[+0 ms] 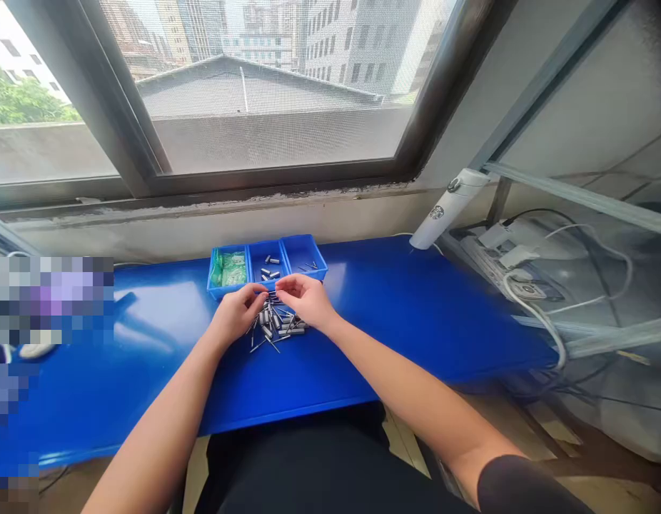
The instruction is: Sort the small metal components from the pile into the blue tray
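My left hand (236, 313) and my right hand (308, 300) are close together over a pile of metal parts (277, 325). The fingertips of each hand are pinched; whatever they hold is too small to make out. Short grey cylinders and thin rods lie mixed in the pile on the blue table. Just behind the hands is a blue three-compartment bin (213, 293). A green plastic bag (233, 268) with small pale pieces fills its left compartment. Several short metal cylinders (270, 274) lie in the middle one, and a few thin rods (309, 267) in the right.
The blue table (405, 314) runs along a wall below a window. A white bottle (448, 209) stands at the back right. Beyond the right end are a power strip (515, 264), cables and a metal frame (582, 191). A blurred-out area covers the left edge.
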`<state>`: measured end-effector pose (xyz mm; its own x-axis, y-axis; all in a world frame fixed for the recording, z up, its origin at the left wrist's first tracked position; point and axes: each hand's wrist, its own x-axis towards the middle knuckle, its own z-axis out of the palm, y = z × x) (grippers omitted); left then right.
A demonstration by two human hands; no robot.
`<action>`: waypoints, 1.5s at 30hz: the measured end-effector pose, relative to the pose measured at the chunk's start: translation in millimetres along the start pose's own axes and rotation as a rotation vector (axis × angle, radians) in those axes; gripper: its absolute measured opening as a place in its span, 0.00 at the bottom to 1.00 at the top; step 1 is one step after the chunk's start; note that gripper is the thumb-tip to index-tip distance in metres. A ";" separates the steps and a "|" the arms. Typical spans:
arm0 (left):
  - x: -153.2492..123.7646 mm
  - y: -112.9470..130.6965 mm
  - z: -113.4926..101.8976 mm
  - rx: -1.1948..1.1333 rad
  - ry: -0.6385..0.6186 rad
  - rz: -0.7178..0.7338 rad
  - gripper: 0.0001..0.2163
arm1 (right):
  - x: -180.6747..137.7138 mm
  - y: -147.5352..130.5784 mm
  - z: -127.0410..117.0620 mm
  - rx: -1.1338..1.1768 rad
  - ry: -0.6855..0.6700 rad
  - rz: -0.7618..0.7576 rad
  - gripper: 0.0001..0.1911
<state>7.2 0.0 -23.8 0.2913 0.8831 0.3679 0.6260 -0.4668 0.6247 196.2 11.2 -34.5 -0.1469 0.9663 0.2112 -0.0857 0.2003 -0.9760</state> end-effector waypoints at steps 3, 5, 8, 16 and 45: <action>-1.0 -0.4 1.6 -0.028 -0.004 0.003 0.11 | 0.7 -0.7 -1.4 -0.019 0.013 0.007 0.15; -1.0 -0.2 1.7 -0.024 -0.012 0.007 0.11 | 0.7 -1.6 -2.1 -0.041 0.009 0.020 0.15; 0.1 0.6 0.0 0.004 -0.027 0.005 0.12 | -0.6 -3.4 -2.1 -0.086 -0.017 0.044 0.14; 0.7 -0.8 -0.3 0.018 -0.043 -0.008 0.13 | -3.5 -6.8 -0.9 -0.233 -0.019 0.009 0.09; 0.6 1.1 -1.8 0.004 0.021 0.011 0.11 | -6.2 -12.9 -0.8 -0.268 -0.045 -0.015 0.10</action>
<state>6.7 -0.1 -21.7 0.2834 0.8765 0.3892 0.6254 -0.4766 0.6179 199.0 2.8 -23.3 -0.1922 0.9559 0.2220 0.1749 0.2559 -0.9507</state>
